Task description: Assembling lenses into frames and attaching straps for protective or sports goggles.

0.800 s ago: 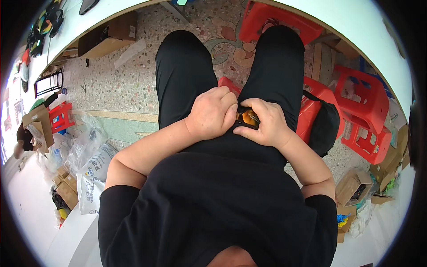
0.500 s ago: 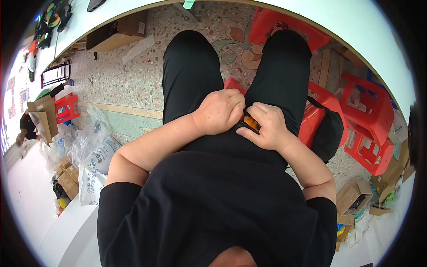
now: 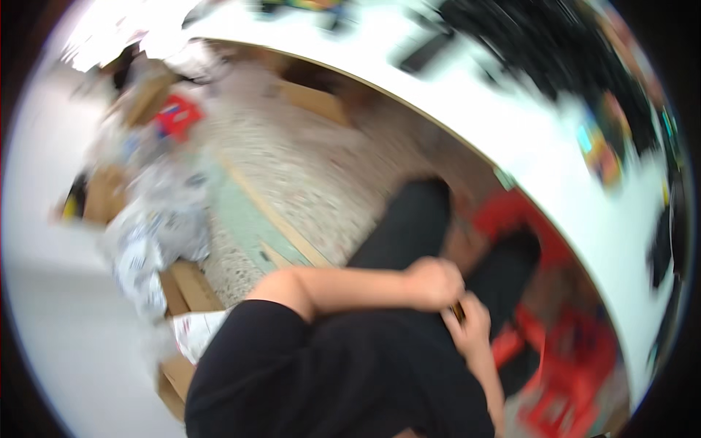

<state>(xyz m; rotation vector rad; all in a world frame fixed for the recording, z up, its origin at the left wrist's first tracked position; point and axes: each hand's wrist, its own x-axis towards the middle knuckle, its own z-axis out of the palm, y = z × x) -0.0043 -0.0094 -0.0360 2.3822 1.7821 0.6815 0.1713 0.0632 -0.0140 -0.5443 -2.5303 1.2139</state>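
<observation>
Both of my hands are together over my lap, above my black-trousered thighs. A small black-and-orange object (image 3: 458,312) shows in the gap between them; blur and fingers hide its kind. My right hand (image 3: 476,326) is closed around it, thumb on the near side. Touching or nearly touching it from the left is my left hand (image 3: 436,283), curled into a fist. Whatever the left fingers hold is hidden.
A white table (image 3: 504,124) curves ahead and to the right, with blurred black items (image 3: 540,44) on it. Red plastic stools (image 3: 562,387) stand at the right. Clear plastic bags (image 3: 171,219) and cardboard boxes (image 3: 191,288) lie at the left.
The view has swung to the left and blurred, bringing more of the tabletop in. My hands appear lower and farther right in the picture, still together around the black-and-orange object.
</observation>
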